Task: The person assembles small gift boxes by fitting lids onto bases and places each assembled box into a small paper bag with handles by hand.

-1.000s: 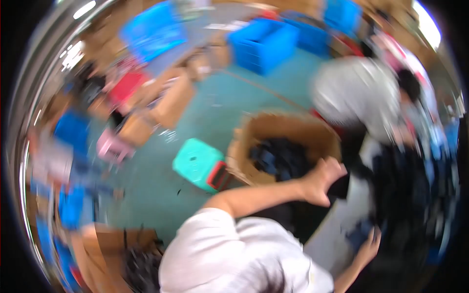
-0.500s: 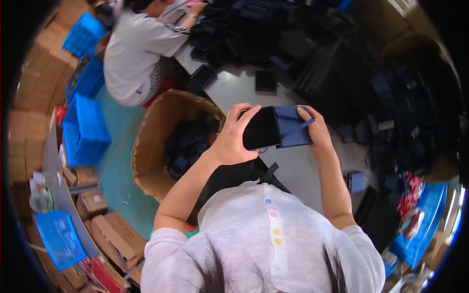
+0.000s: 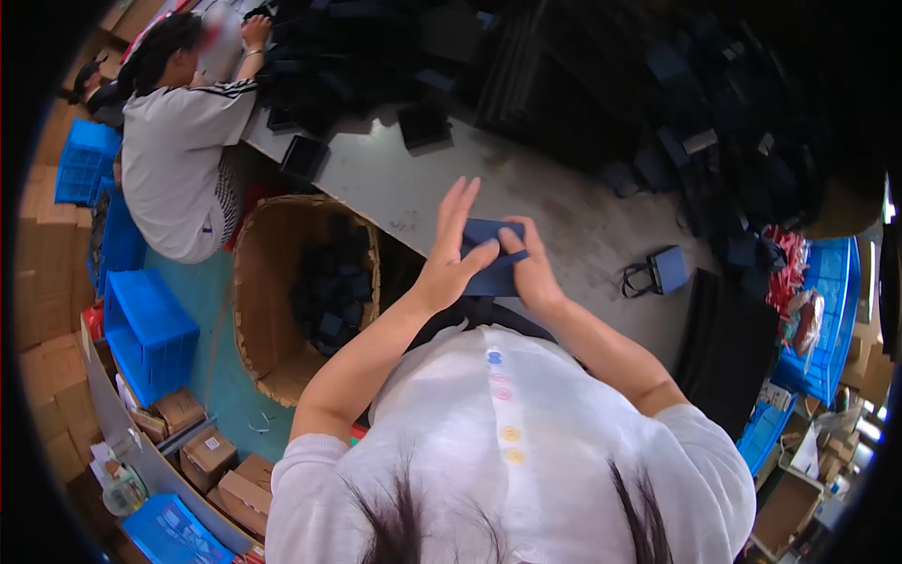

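Note:
A small dark blue box (image 3: 492, 279) is between my two hands, in front of my chest and over the table's near edge. My left hand (image 3: 451, 258) is at its left side, fingers stretched upward and thumb lying on the blue surface. My right hand (image 3: 537, 273) grips the box's right side, with the thumb on top near a blue strip. Part of the box is hidden behind the fingers. To the right on the grey table (image 3: 583, 226) lies another blue box (image 3: 669, 269) with a black cord loop.
A large open carton (image 3: 258, 324) with dark blue items stands left of the table. A co-worker (image 3: 178, 169) sits beyond it. Dark boxes (image 3: 425, 125) pile along the table's far side. Blue crates (image 3: 150, 334) stand left; another blue crate (image 3: 827, 310) is at right.
The black box face has gone from view, and the blue item is now held closer together between both hands. Both hands have drawn nearer each other. The view has shifted right.

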Motion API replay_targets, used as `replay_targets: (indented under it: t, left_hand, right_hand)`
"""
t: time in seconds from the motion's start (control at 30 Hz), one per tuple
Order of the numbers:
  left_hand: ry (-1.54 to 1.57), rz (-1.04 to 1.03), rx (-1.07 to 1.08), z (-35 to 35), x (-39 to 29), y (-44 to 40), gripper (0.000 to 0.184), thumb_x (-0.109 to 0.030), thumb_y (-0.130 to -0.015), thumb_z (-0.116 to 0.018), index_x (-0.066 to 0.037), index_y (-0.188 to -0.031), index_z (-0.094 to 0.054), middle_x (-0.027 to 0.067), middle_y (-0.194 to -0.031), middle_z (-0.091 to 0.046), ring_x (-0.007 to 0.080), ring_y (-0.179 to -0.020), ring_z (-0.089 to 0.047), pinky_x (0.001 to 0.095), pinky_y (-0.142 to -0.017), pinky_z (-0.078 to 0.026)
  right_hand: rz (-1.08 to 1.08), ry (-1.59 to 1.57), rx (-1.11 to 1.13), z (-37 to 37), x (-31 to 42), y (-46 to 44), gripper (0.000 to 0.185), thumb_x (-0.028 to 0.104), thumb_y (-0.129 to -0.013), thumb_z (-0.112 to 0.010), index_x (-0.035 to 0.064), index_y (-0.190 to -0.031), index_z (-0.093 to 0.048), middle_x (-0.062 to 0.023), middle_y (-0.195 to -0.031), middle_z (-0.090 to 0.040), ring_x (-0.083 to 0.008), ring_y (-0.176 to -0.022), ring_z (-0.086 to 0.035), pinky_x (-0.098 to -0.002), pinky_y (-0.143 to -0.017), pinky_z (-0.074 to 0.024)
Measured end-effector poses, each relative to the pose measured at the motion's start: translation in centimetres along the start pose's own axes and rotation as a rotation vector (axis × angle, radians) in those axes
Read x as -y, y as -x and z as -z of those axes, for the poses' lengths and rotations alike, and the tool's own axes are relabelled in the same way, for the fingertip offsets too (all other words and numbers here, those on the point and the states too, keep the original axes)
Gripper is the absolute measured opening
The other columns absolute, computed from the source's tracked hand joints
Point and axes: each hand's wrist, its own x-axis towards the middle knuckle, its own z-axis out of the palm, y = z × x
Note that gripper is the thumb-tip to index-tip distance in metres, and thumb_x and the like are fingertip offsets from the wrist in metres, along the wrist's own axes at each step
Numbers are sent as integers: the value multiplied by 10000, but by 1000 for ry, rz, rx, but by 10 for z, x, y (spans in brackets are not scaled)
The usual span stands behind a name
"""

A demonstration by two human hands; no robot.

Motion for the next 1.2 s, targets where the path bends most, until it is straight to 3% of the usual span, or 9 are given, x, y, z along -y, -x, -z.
replay_targets:
  t: [0.17,0.27,0.37,0.53,0.6,0.7,0.9,0.97,1.2]
  left_hand:
    - [-912,58,-45,50,-15,24,389,-104,-734,-682,-40,-1114,-640,141,-1252,-533,285,-1176,-505,386,-1022,-379]
    - [-1652,19,-287,151,-7,72,496,-189,-749,-706,-54,-1208,-577,187,-1256,-517,359,-1183,-466,439,-1020,-365]
    - [-1711,136,-360,146,-26,80,507,-283,-769,-682,-40,-1202,-577,214,-1244,-530,386,-1173,-469,456,-1002,-375]
    - [-1260,-25,33,84,18,56,469,-205,-679,-685,-36,-1112,-619,184,-1120,-606,365,-1076,-537,456,-942,-426]
    - [-1165,160,105,55,48,46,646,-130,-633,-705,-25,-1243,-520,181,-1274,-507,386,-1207,-429,444,-1022,-371]
    - [-1094,-84,134,8,65,23,884,-145,-608,-732,-13,-1387,-334,207,-1371,-393,397,-1261,-371,450,-1055,-338]
    - [-783,-410,-97,-6,61,-6,991,-166,-554,-730,2,-1413,-267,225,-1353,-361,411,-1202,-408,441,-1026,-361]
    - [-819,-414,-139,7,55,-5,972,-141,-543,-683,7,-1410,-268,223,-1293,-385,423,-1127,-444,440,-974,-397]
    - [-907,-353,-201,30,52,7,916,-118,-554,-653,-18,-1393,-301,208,-1265,-399,410,-1148,-437,437,-965,-405]
  right_hand:
    - [318,684,692,82,6,10,955,275,-698,-772,112,-1467,-230,-201,-1406,-393,-349,-1304,-353,-461,-1067,-309]
    - [75,1564,-118,186,-12,4,752,121,-629,-691,90,-1337,-441,-167,-1327,-465,-345,-1227,-416,-462,-1020,-350]
    - [-521,1771,-464,281,-41,7,1016,211,-597,-803,311,-1447,-256,-159,-1463,-292,-422,-1295,-350,-546,-1002,-381]
    - [42,1361,-490,387,-125,-22,900,108,-629,-655,274,-1438,-299,-241,-1351,-418,-415,-1217,-440,-408,-1048,-363]
    - [-448,513,-429,293,-62,-31,819,99,-702,-572,240,-1450,-269,-131,-1241,-520,-302,-1050,-576,-474,-789,-514]
    - [-355,-15,89,178,-21,-24,778,73,-745,-489,227,-1465,-238,-92,-1263,-510,-283,-1034,-594,-447,-723,-568]
    - [-284,-15,378,54,1,-37,502,211,-923,-507,99,-1396,-384,-131,-1257,-525,-241,-1103,-565,-367,-855,-505]
    - [52,689,214,25,18,-37,396,112,-910,-503,25,-1296,-491,-110,-1195,-581,-217,-1048,-581,-301,-868,-463]
    - [523,705,111,-31,34,-65,156,53,-861,-604,-13,-997,-642,-111,-929,-660,-197,-871,-629,-288,-801,-475]
